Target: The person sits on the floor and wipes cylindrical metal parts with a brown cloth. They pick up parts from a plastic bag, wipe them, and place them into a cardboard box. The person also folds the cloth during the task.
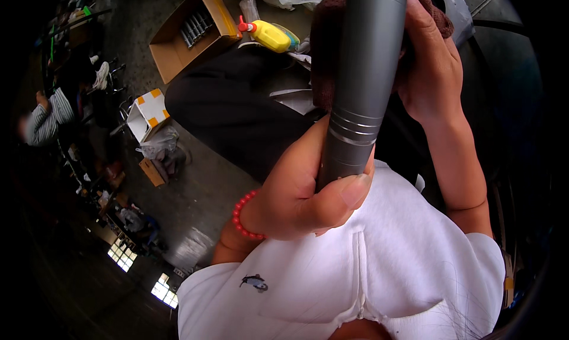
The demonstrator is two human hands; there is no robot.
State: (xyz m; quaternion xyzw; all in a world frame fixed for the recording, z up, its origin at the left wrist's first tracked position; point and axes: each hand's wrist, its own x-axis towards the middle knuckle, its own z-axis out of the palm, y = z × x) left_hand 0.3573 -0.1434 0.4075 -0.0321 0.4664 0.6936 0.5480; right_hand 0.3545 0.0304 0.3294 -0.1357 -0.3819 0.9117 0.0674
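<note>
A dark grey metal tube (368,55) with ringed grooves near its lower end stands close before me, tilted slightly, its top running past the upper edge of the head view. My left hand (314,192) is closed round the lower end, thumb across the front. A red bead bracelet (239,212) circles that wrist. Behind the tube's upper part, my right hand (435,73) is closed on a brown cloth (327,50) that shows on both sides of the tube. The tube and cloth hide most of the right fingers.
An open cardboard box (169,53) with several metal tubes stands on the floor, beside a yellow bottle (269,37) with a red top. Further left are a white box (153,108) with orange tape and a plastic bag (161,140). A person in a striped top (56,118) is at far left.
</note>
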